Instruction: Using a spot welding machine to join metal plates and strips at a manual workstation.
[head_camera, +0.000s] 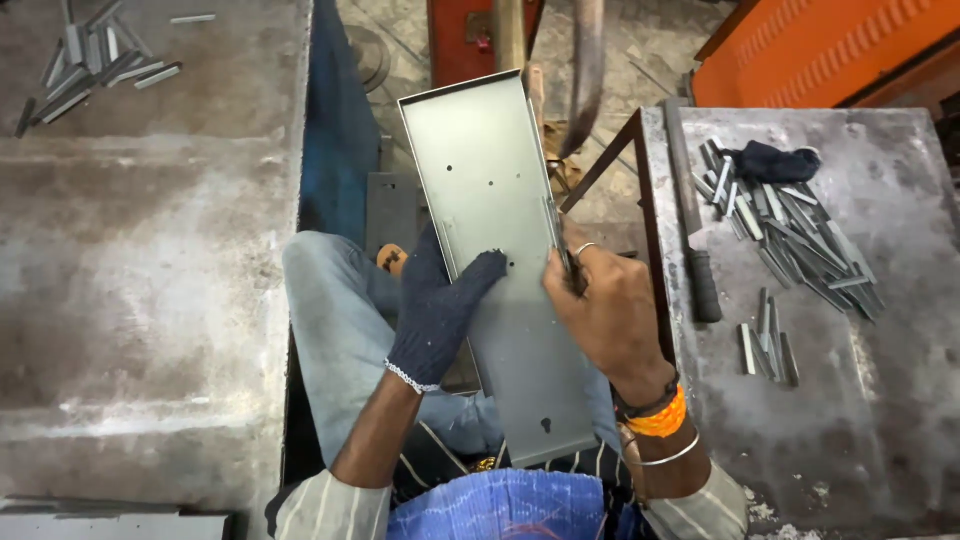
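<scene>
A long grey sheet-metal tray (500, 170) with folded edges and small holes lies lengthwise over my lap. My left hand (440, 300), in a dark knitted glove, rests flat on its inner face near the left edge. My bare right hand (605, 310), with a ring and orange wristband, is closed on the tray's right edge and pinches a small metal strip (553, 222) against it.
On the steel table (900, 400) at right lie several small metal strips (790, 235), a dark cloth (775, 160) and a long tool with a black handle (695, 230). A worn metal bench (140, 280) at left has more strips (90, 60) at its far corner.
</scene>
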